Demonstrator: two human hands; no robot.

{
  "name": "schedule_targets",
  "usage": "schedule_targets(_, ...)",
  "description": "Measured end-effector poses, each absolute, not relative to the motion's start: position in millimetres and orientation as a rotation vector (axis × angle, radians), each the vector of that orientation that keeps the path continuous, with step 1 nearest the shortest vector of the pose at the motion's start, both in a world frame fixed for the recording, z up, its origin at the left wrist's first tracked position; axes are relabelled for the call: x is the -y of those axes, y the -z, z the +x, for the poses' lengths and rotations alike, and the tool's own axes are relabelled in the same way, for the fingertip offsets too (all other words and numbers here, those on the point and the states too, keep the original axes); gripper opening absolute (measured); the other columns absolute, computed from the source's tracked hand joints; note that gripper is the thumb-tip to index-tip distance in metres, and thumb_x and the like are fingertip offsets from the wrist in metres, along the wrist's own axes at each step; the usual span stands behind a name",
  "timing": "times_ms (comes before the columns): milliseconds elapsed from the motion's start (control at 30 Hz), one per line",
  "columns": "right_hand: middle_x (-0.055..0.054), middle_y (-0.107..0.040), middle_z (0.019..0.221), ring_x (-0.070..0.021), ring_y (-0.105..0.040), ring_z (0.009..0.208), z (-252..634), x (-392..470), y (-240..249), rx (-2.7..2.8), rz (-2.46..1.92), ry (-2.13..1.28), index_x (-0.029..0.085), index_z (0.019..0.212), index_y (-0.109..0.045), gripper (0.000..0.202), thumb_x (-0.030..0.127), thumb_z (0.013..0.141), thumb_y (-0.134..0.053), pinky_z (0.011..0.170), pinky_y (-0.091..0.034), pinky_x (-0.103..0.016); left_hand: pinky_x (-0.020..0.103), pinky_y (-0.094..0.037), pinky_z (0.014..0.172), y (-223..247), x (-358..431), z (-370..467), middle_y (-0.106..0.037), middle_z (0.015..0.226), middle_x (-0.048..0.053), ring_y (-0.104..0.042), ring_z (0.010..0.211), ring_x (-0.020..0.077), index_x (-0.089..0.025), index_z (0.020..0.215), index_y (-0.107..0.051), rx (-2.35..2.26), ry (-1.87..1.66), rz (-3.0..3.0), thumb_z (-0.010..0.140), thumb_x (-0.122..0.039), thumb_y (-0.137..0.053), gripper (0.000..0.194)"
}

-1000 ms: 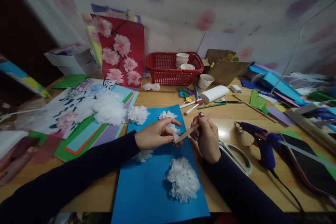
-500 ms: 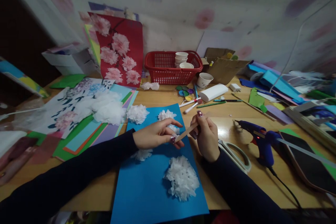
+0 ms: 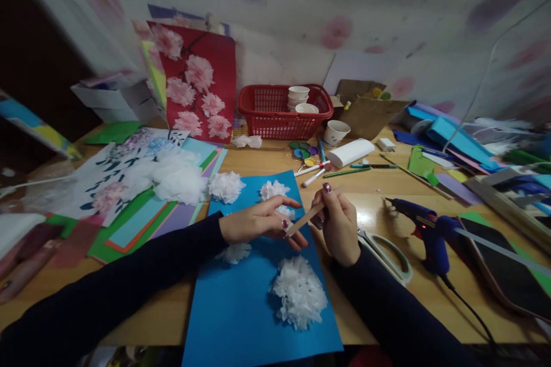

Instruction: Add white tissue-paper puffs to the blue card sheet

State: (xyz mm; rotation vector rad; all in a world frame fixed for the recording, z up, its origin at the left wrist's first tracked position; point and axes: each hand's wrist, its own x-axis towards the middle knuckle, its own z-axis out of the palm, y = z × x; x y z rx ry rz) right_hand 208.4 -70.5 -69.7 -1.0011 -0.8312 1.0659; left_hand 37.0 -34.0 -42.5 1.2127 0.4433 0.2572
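One flat wooden stick (image 3: 305,221), pinched in your right hand (image 3: 339,226), slants leftward over the right edge of the blue sheet (image 3: 245,315), its far end at your left hand's (image 3: 260,223) thumb; whether those loosely spread fingers grip it, you cannot tell.

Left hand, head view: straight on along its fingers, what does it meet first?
Probably the flat, tan, wood-like stick held in the right hand; its tip appears at the thumb of the left hand. The right hand itself looks next in line, though depth is unclear.
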Motion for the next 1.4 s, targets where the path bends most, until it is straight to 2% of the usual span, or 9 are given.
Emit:
schedule_targets(133,0.008,-0.038,0.037,-0.0052,-0.033,0.032,209,71,69,0.844,-1.002,-1.048,0.017,0.061,-0.054,0.037,0.048,0.081,-0.060,0.033,-0.024,-0.018,0.040,-0.045,0.087,48,33,37,-0.071,0.095,0.016,-0.070,0.082,0.0210,-0.015,0.113,-0.041,-0.447,-0.312,1.244,0.085,-0.025,-0.062,0.037)
schedule_targets(300,0.009,-0.034,0.037,-0.0054,-0.031,0.032,213,69,68,0.783,-0.975,-0.920,0.018,0.060,-0.054,0.036,0.045,0.082,-0.058,0.033,-0.023,-0.019,0.040,-0.048,0.086,48,22,30,-0.072,0.093,0.013,-0.070,0.083,0.0214,-0.015,0.098,-0.046,-0.503,-0.402,1.215,0.080,-0.031,-0.068,0.033)
schedule_targets(467,0.007,-0.037,0.039,-0.0070,-0.033,0.034,213,73,68,0.933,-1.066,-0.729,0.019,0.059,-0.053,0.039,0.045,0.088,-0.050,0.036,-0.025,-0.021,0.040,-0.050,0.085,34,10,19,-0.071,0.099,0.015,-0.070,0.085,0.0208,-0.013,0.089,-0.050,-0.611,-0.574,1.342,0.081,-0.032,-0.067,0.027)
schedule_targets(633,0.005,-0.043,0.044,-0.0082,-0.037,0.038,209,82,74,1.211,-1.190,-0.551,0.019,0.063,-0.056,0.038,0.042,0.091,-0.046,0.041,-0.030,-0.024,0.040,-0.050,0.087,27,8,14,-0.073,0.093,0.012,-0.068,0.091,0.0213,-0.012,0.089,-0.056,-0.693,-0.615,1.480,0.080,-0.034,-0.066,0.025)
schedule_targets(867,0.003,-0.047,0.050,-0.0105,-0.044,0.045,213,79,79,1.219,-1.273,-0.405,0.020,0.066,-0.057,0.034,0.040,0.092,-0.045,0.046,-0.032,-0.025,0.029,-0.052,0.079,33,17,22,-0.068,0.086,0.007,-0.064,0.082,0.0162,-0.012,0.081,-0.071,-0.713,-0.633,1.841,0.078,-0.021,-0.064,0.012)
schedule_targets(1167,0.003,-0.048,0.050,-0.0102,-0.048,0.046,211,75,75,1.294,-1.363,-0.419,0.019,0.070,-0.058,0.035,0.041,0.093,-0.042,0.049,-0.036,-0.024,0.028,-0.049,0.080,35,24,36,-0.069,0.086,0.006,-0.062,0.083,0.0162,-0.014,0.085,-0.071,-0.766,-0.487,2.004,0.078,-0.018,-0.060,0.014)
schedule_targets(1400,0.003,-0.050,0.051,-0.0095,-0.045,0.045,216,69,76,1.110,-1.312,-0.411,0.020,0.069,-0.057,0.035,0.042,0.092,-0.042,0.045,-0.034,-0.024,0.023,-0.044,0.060,51,27,50,-0.068,0.078,0.002,-0.055,0.061,0.0113,-0.016,0.083,-0.065,-0.947,-0.500,2.250,0.076,-0.018,-0.061,0.008)
